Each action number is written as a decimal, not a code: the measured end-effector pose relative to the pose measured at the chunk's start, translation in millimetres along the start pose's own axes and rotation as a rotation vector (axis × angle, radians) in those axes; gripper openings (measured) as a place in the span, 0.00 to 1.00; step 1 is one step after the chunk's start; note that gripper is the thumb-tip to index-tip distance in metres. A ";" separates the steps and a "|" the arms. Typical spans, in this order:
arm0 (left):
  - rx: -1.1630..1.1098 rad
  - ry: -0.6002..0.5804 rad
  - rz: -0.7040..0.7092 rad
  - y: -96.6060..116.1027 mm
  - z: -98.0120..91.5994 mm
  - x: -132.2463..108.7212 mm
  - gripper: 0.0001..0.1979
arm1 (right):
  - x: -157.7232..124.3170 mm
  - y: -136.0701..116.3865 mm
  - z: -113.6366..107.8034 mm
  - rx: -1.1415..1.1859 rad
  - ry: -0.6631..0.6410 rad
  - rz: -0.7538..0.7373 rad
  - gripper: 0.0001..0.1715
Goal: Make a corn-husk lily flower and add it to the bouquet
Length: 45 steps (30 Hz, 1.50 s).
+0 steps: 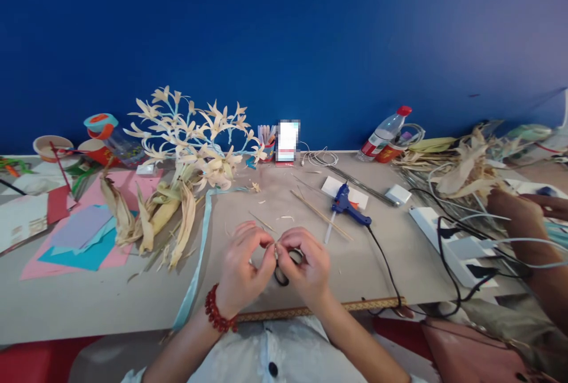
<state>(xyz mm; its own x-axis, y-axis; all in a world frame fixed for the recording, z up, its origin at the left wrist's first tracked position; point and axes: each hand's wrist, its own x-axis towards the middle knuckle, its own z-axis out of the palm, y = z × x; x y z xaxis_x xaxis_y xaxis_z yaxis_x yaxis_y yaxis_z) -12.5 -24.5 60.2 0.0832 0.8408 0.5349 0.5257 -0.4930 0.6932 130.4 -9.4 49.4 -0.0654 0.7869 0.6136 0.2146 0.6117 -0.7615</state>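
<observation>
I have the left hand (247,261) and right hand (307,261) close together, fingertips pinched tight on a tiny pale bit (276,247), too small for me to name. It is over the table (146,306), left of the blue glue gun (342,198).

My left forearm (189,338) and right forearm (361,338) cross the near edge of the table (110,306) and slant inward, bringing my two hands close together above its near part. My left hand (247,264) and right hand (308,264) face each other there with their backs outward, fingers curled and wrists slightly bent. Over the table, each thumb presses against its bent index finger, the two pinches meeting tip to tip.
</observation>
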 end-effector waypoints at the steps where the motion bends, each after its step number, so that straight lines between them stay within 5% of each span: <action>1: 0.012 0.006 0.001 0.2 1.5 -0.1 0.06 | -0.1 0.1 0.1 -0.003 0.000 -0.004 0.09; 7: 0.019 0.099 -0.105 -13.0 -1.6 -4.5 0.07 | 2.3 1.2 -9.3 0.004 0.068 0.004 0.09; 12: -0.064 0.012 -0.058 -1.5 -0.1 -1.3 0.03 | 2.2 0.7 -7.8 0.027 0.023 0.041 0.07; 19: -0.072 0.051 -0.107 -4.9 3.8 -3.1 0.06 | 0.6 0.9 -9.4 0.062 0.045 0.073 0.07; 35: 0.140 -0.039 0.083 -1.2 0.2 -3.0 0.08 | 8.6 0.3 -13.2 -0.050 -0.259 0.065 0.06; 45: 0.145 0.057 0.045 -3.7 -4.5 -5.3 0.07 | 12.7 7.5 -27.4 -0.140 -0.116 0.133 0.06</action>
<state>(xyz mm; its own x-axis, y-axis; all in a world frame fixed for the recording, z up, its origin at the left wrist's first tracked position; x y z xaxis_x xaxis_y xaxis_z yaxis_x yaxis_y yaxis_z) -18.7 -28.2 56.9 0.0628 0.8026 0.5932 0.6400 -0.4885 0.5931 157.8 2.9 57.1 -0.1371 0.8691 0.4752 0.3618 0.4905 -0.7928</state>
